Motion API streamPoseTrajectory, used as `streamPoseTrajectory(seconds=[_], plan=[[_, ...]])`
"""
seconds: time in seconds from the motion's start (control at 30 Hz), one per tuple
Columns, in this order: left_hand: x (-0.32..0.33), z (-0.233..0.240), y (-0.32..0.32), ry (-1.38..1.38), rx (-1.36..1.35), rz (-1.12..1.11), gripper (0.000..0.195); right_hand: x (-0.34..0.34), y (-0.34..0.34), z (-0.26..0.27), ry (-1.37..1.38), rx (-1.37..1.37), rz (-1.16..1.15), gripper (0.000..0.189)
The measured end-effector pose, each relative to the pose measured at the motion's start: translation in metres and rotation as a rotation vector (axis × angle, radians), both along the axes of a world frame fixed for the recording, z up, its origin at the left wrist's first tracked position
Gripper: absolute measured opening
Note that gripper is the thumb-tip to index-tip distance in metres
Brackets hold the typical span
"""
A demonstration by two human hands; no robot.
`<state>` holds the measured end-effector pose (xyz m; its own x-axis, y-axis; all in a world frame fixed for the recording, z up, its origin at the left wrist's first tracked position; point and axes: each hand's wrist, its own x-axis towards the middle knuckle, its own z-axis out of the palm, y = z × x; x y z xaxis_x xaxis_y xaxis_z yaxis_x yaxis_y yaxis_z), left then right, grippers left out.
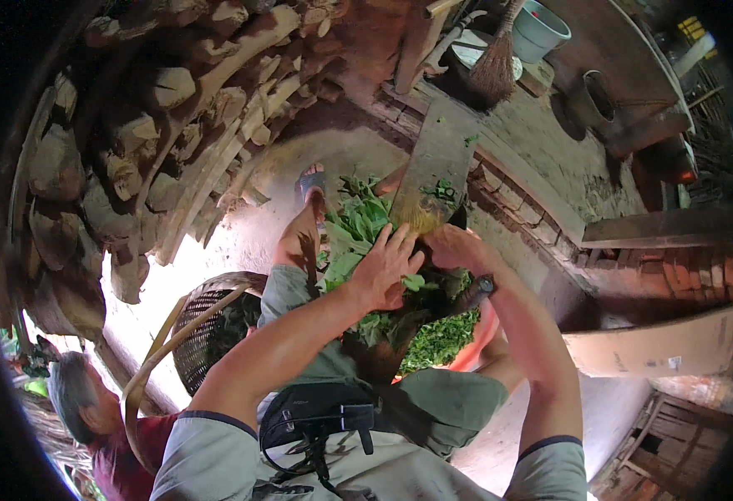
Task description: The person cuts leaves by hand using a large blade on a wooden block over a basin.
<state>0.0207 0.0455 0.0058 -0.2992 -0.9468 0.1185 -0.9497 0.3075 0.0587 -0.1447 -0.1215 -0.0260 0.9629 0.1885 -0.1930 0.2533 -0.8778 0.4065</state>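
My left hand (386, 268) lies over a heap of broad green leaves (360, 219), its fingers stretched and slightly apart. The leaves rest around the near end of a narrow wooden board (432, 150). At that end, my right hand (460, 247) is curled beside a worn yellowish patch of the board. Its fingertips and anything inside them are hidden. A dark handle-like rod (476, 291) sticks out by my right wrist; what it belongs to is hidden. Below, finely cut greens (438, 341) fill a red-orange basin (486, 325) between my legs.
A woven basket (200, 335) with a tall handle stands left, near another person (78, 401). Split firewood (172, 138) is stacked at upper left. Beyond the board are a twig broom (495, 72) and a bucket (538, 31). A cardboard box (654, 344) sits right.
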Motion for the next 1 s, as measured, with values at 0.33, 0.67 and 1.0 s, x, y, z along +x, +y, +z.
streamPoseTrajectory(seconds=[0.33,0.67,1.0], plan=[[-0.005,-0.028,-0.015,-0.192,0.072,0.018,0.046,-0.046,0.002,0.083,-0.503,1.039,-0.751,0.046],[-0.005,-0.02,-0.015,-0.252,0.168,0.021,0.07,-0.072,0.038,0.039,-0.226,1.173,-0.835,0.051],[0.005,-0.009,-0.018,-0.028,0.217,-0.057,0.099,-0.089,0.196,0.06,-1.141,1.517,-1.503,0.02]])
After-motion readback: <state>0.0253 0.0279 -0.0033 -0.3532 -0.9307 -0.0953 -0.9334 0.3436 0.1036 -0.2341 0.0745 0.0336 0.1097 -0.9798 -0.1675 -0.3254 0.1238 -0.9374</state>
